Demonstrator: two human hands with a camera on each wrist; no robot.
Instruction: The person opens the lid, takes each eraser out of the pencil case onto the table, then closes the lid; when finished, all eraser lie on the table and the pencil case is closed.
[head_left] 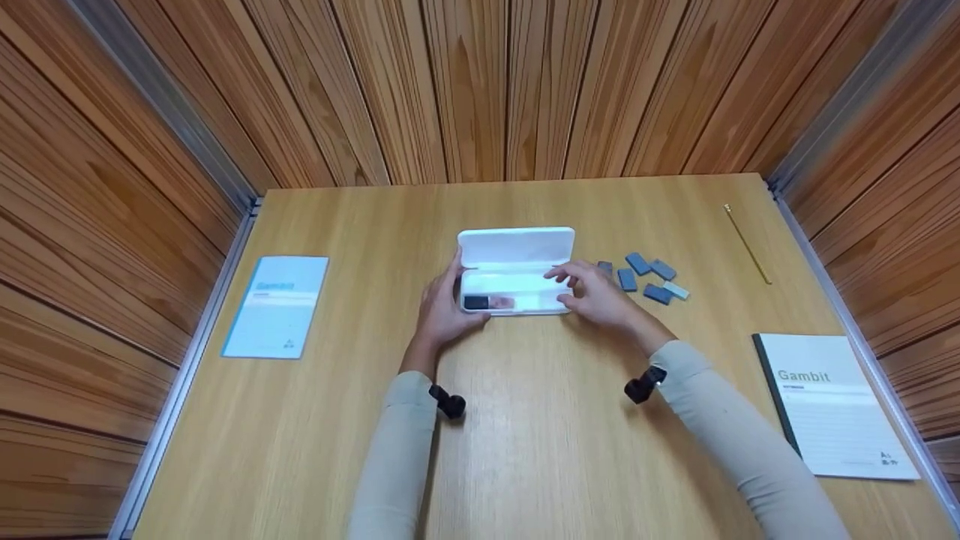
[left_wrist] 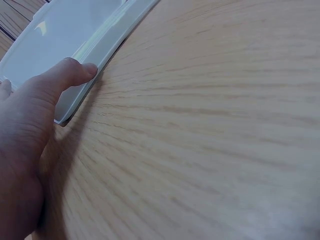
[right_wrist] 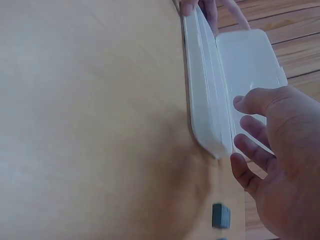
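A white hinged pencil case (head_left: pixel 525 279) lies on the table with its lid (head_left: pixel 516 246) raised toward the back. Inside, at the front left, sit a black block (head_left: pixel 476 302) and a small pinkish piece (head_left: pixel 501 302). My left hand (head_left: pixel 444 306) grips the case's left end. In the left wrist view the thumb (left_wrist: pixel 80 72) presses on the front wall. My right hand (head_left: pixel 596 294) is over the right end of the case, fingers loosely bent and apart. The right wrist view shows nothing between the fingers of the right hand (right_wrist: pixel 287 150).
Several small blue-grey blocks (head_left: pixel 627 280) and a pale one (head_left: pixel 676 290) lie right of the case. A thin gold rod (head_left: pixel 748 244) lies at the far right. A blue-edged notebook (head_left: pixel 277 307) is at left, a dark-spined notebook (head_left: pixel 836 412) at right. Wooden walls enclose the table.
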